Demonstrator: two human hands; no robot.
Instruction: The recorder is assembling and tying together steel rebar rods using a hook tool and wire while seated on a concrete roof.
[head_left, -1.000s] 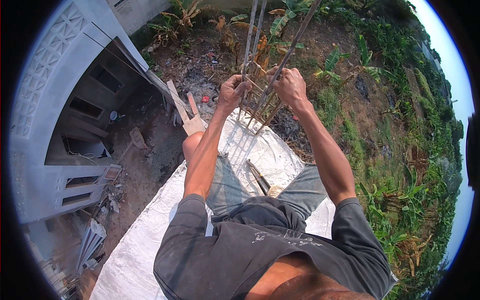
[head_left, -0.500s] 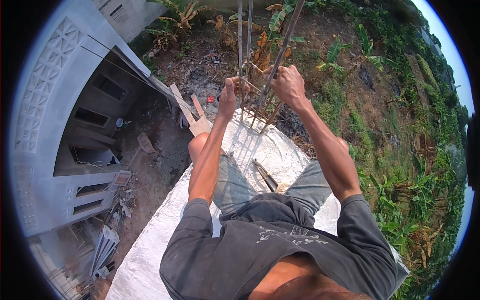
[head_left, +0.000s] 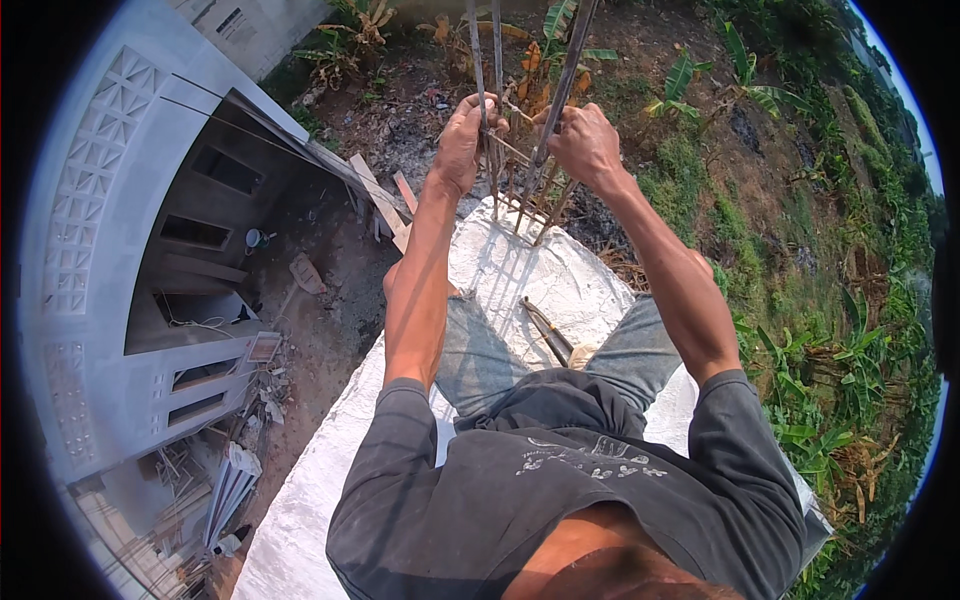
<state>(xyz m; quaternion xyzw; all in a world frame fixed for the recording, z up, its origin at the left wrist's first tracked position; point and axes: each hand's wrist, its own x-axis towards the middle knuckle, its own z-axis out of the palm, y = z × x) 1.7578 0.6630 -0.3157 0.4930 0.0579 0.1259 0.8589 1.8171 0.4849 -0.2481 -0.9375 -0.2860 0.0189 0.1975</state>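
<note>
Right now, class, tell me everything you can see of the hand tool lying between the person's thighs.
The hand tool resembles pincers or pliers: a small, dark, apparently metal head and two long, slim handles, dark with yellowish stretches. It lies on the rough, white slab, between the person's thighs, head pointing away from the body and slightly left, handle ends toward the lap. Its jaws are too small to judge. The hands do not touch it.

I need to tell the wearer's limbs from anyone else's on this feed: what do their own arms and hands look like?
The left hand and right hand are ungloved, with no watch or band that I can make out. The forearms are bare below loose, dark grey short sleeves ending near the elbows.
</note>
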